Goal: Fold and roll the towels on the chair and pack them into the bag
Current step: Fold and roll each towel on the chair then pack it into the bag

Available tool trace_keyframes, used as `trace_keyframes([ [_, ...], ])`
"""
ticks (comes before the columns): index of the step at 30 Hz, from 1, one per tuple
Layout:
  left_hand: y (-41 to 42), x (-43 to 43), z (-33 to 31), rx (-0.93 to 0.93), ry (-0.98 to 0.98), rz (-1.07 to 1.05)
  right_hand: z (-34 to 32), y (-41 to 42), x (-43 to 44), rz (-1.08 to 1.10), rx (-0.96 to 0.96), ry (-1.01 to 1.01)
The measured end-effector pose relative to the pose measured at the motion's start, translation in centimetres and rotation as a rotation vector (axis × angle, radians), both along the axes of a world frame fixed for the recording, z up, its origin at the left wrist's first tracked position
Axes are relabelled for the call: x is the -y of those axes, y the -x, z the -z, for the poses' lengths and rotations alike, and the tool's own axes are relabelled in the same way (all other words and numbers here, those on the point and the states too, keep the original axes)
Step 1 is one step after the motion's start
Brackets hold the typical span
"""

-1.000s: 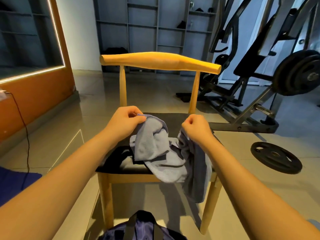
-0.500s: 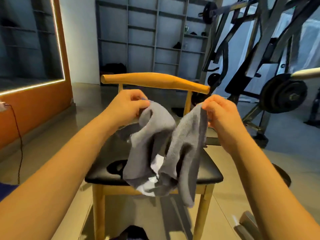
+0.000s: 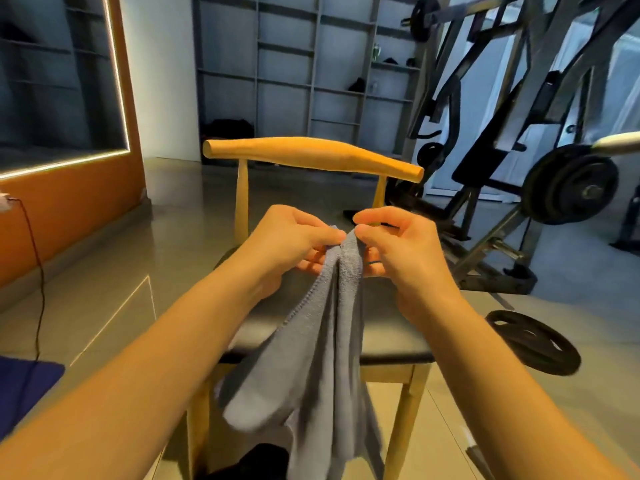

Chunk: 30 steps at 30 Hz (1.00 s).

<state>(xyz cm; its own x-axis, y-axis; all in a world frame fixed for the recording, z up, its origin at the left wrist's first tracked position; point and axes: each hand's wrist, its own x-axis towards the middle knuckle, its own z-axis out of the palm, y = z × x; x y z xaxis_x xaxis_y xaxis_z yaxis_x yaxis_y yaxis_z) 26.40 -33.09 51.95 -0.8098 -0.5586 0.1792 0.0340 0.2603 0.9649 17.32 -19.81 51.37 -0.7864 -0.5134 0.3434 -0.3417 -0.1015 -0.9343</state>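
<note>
A grey towel (image 3: 322, 358) was held up in front of the wooden chair (image 3: 315, 157), pinched at its top edge by the left hand (image 3: 294, 244) and the right hand (image 3: 401, 247), whose fingertips were brought close together. The cloth was hung in 2 long folds past the black seat (image 3: 391, 327). A weight plate (image 3: 533, 341) was seen on the floor to the right.

a black weight plate (image 3: 533, 342) lies on the floor (image 3: 104, 306) near a gym machine (image 3: 512, 98); grey shelves (image 3: 294, 64) stand behind, a blue mat (image 3: 24, 386) lies at left.
</note>
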Motion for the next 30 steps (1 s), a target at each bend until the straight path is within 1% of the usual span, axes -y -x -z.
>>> trace_keyframes([
  [3, -0.3, 0.1, 0.1, -0.028, -0.005, 0.024, -0.3, 0.0, -0.1, -0.048, 0.005, -0.048],
  [5, -0.6, 0.6, 0.1, -0.028, 0.016, 0.025, -0.7, 0.0, -0.3, -0.134, 0.048, -0.065],
  [6, -0.7, 0.9, 0.1, -0.027, 0.033, 0.030, -0.8, 0.1, -0.3, -0.178, 0.041, -0.076],
  [9, -1.2, 1.4, 0.0, -0.025, 0.086, 0.065, -0.9, 0.3, -0.5, -0.252, -0.073, -0.113],
  [12, -1.6, 1.2, -0.1, -0.003, 0.120, 0.126, -0.6, 0.6, -0.4, -0.252, -0.201, -0.174],
  [15, -1.7, 1.2, -0.1, 0.031, 0.148, 0.143, -0.7, 0.7, -0.3, -0.236, -0.331, -0.251],
  [21, -1.8, 1.5, -0.2, 0.069, 0.145, 0.148, -1.0, 1.1, -0.5, -0.217, -0.355, -0.275],
  [25, -1.8, 1.7, -0.2, 0.088, 0.154, 0.152, -1.1, 1.1, -0.7, -0.233, -0.454, -0.326],
  [28, -1.6, 1.8, 0.0, 0.114, 0.171, 0.160, -1.4, 1.2, -0.9, -0.230, -0.543, -0.404],
  [30, -1.5, 1.8, 0.2, 0.120, 0.176, 0.176, -1.6, 1.1, -0.9, -0.216, -0.570, -0.405],
])
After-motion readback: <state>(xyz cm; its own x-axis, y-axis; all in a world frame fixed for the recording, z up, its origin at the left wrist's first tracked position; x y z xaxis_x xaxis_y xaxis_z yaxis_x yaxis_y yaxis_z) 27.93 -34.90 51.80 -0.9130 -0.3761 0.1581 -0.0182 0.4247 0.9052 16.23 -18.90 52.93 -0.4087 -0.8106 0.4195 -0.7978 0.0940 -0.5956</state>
